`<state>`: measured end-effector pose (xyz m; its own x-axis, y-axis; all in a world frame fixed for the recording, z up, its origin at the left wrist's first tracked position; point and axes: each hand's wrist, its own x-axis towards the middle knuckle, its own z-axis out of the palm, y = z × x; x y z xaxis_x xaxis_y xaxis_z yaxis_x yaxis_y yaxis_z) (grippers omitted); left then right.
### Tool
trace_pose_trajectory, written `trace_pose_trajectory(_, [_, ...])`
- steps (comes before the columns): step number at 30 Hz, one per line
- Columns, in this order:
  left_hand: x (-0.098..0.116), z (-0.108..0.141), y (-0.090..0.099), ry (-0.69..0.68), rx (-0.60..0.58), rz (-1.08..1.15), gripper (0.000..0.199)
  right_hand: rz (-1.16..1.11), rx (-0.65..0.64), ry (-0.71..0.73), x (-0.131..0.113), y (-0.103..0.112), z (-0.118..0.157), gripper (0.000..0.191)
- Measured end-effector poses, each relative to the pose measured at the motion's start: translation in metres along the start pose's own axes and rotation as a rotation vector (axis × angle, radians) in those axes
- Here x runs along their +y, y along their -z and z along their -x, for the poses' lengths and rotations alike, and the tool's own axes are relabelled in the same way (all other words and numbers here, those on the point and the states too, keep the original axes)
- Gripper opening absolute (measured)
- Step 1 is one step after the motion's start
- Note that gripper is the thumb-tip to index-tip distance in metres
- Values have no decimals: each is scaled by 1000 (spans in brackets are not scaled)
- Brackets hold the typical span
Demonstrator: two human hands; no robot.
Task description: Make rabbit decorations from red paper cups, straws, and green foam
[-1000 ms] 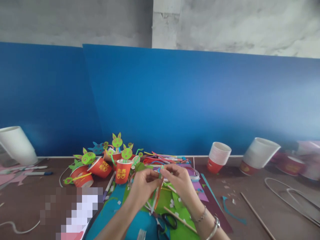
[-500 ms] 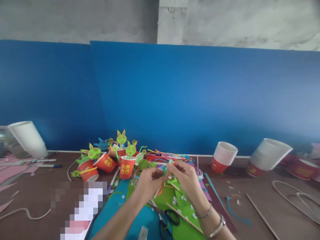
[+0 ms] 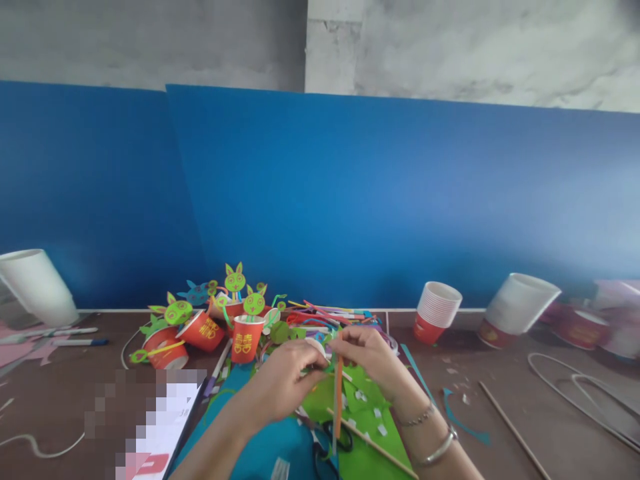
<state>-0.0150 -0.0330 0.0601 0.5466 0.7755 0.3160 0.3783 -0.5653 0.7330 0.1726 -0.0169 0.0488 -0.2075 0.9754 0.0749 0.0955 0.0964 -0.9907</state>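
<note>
My right hand [image 3: 361, 347] pinches the top of a narrow orange strip [image 3: 339, 400] and a grey strip [image 3: 335, 427] beside it. Both hang down, long and thin like straws. My left hand [image 3: 295, 373] is closed just to the left, fingertips near a small green bit; what it grips is mostly hidden. Below the hands, black-handled scissors [image 3: 324, 457] and a wooden stick [image 3: 373, 443] lie on green paper [image 3: 365, 460] and blue paper [image 3: 265, 433]. Small white scraps are scattered there.
Red paper cups [image 3: 249, 339] with green animal faces [image 3: 255, 303] stand or lie at left. Behind my hands is a pile of coloured strips [image 3: 320, 313]. Stacked cups [image 3: 439, 307] stand at right, near another stick [image 3: 510, 427]. A blue panel [image 3: 320, 193] closes off the back.
My hands have drawn slightly apart, the left moving down and left. The orange and grey strips now hang straight down from my right hand. The view has turned slightly right.
</note>
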Motion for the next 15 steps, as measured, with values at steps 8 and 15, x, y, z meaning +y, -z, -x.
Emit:
trace_pose_trajectory(8, [-18, -3, -7, 222, 518, -12, 37, -369, 419, 67, -1, 1, -1, 32])
trace_pose_trajectory(15, [-11, -8, -24, 275, 204, 348, 46, -282, 394, 120, -2, -15, 3, 33])
